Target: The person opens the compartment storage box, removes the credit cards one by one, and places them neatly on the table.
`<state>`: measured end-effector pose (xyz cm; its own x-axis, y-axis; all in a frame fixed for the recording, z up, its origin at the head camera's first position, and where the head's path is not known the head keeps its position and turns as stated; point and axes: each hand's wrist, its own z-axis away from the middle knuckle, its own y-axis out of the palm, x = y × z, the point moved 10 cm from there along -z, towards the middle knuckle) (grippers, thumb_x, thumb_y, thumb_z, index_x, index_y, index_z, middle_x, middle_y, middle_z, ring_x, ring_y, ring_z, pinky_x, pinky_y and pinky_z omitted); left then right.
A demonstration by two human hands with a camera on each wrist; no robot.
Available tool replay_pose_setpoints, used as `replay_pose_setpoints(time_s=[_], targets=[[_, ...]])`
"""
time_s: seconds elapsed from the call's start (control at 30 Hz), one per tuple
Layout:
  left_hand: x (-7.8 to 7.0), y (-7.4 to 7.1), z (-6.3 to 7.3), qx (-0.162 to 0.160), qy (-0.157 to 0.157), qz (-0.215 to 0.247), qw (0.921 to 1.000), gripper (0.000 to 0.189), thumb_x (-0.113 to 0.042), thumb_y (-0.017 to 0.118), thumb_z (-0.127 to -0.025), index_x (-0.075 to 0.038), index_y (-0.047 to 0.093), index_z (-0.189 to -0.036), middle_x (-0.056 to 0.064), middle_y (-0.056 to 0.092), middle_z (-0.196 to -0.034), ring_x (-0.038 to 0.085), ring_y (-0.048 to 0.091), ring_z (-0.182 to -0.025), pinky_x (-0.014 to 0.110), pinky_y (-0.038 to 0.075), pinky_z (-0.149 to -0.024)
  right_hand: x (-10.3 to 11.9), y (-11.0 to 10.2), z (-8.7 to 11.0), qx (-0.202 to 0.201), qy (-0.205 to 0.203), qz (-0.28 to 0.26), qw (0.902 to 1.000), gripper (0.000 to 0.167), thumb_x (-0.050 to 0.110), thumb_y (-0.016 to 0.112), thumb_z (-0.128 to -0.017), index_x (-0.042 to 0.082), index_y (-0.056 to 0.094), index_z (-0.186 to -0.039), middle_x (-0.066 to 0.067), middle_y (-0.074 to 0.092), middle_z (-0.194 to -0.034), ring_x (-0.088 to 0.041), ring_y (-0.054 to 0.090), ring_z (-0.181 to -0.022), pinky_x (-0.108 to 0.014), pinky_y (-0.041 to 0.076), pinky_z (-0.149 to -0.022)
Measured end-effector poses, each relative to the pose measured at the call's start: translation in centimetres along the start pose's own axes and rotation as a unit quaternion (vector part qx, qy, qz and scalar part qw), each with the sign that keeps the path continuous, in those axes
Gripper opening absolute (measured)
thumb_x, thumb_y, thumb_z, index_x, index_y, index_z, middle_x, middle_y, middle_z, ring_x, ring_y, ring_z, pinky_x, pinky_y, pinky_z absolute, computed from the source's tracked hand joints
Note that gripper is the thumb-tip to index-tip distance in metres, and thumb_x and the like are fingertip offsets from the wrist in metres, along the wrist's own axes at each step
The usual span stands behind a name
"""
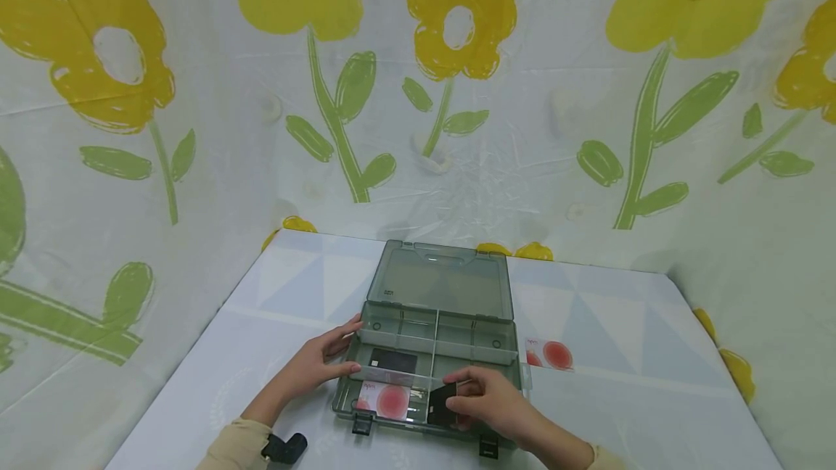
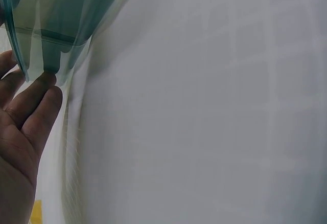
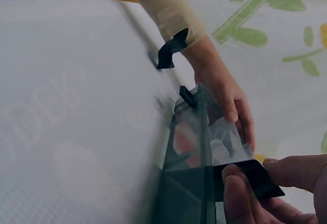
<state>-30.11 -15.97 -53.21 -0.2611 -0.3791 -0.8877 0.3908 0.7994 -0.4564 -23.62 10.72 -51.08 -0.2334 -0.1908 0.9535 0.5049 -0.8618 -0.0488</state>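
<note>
A translucent grey-green divided storage box point(image 1: 336, 403) lies on the table with its lid point(image 1: 444, 278) flipped back. My right hand point(image 1: 493, 401) pinches a black card point(image 1: 441, 406) between thumb and fingers, at the front right compartment; the right wrist view shows this black card point(image 3: 260, 180) tilted over the box's edge. My left hand point(image 1: 320, 363) rests against the box's left side, fingers fairly straight, thumb at the rim. Another black card point(image 1: 393, 361) lies in the middle left compartment. In the front left one is a white card with a red circle point(image 1: 385, 400).
A second white-and-red card point(image 1: 550, 355) lies on the table point(image 1: 607, 412) right of the box. Two dark latches point(image 1: 488, 447) hang at the box's front. A dark strap point(image 1: 285, 448) is at the left sleeve. Flower-printed sheeting point(image 1: 516, 165) surrounds the table.
</note>
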Motion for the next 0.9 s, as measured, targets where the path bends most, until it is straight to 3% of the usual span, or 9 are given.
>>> replay_pose_setpoints(time_s=[0.43, 0.9], targets=[[-0.1, -0.1, 0.0, 0.000, 0.003, 0.000, 1.0000, 0.077, -0.027, 0.078, -0.092, -0.007, 0.040, -0.156, 0.012, 0.026, -0.166, 0.042, 0.042, -0.142, 0.050, 0.040, -0.114, 0.1, -1.1, 0.7, -0.004, -0.007, 0.000, 1.0000, 0.043, 0.008, 0.074, -0.092, -0.009, 0.062, -0.130, -0.008, 0.063, -0.087, -0.020, 0.071, -0.067, -0.036, 0.066, -0.065], [0.1, -0.1, 0.0, -0.003, 0.000, -0.004, 1.0000, 0.077, -0.028, 0.078, -0.092, -0.007, 0.041, -0.156, 0.013, 0.026, -0.166, 0.041, 0.043, -0.141, 0.048, 0.040, -0.114, 0.0, -3.4, 1.7, -0.056, -0.020, 0.066, 0.9960, 0.033, 0.005, 0.075, -0.090, -0.002, 0.068, -0.121, -0.009, 0.059, -0.088, -0.026, 0.070, -0.063, -0.039, 0.065, -0.057]])
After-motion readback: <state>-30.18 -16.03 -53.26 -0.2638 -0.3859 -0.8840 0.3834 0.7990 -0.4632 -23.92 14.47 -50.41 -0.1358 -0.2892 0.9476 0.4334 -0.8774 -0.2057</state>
